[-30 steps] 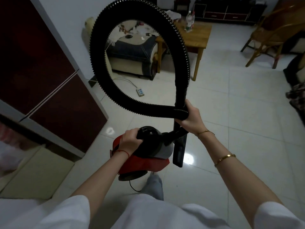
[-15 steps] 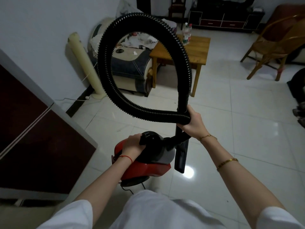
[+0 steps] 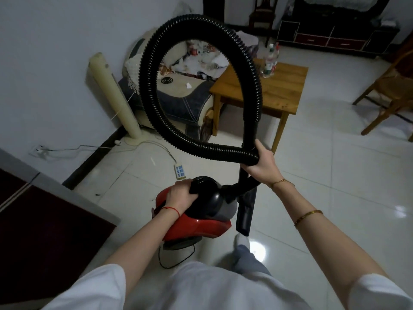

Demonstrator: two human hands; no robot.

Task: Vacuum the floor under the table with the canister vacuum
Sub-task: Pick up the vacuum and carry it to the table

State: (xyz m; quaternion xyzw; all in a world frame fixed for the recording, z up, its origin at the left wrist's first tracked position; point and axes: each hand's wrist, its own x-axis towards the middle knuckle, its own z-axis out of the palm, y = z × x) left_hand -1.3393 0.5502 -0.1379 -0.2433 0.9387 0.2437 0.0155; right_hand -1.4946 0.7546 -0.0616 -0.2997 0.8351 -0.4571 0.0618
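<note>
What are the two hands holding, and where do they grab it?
The left hand grips the vacuum by its black top handle. The right hand grips the looped hose where it crosses the nozzle tube.

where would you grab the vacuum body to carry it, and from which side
Take the black handle on top of the vacuum body, coming down from above, as the left hand does now. The handle runs along the rounded top, so fingers can curl around it. The right hand grips the looped hose, keeping it off the floor.
</note>
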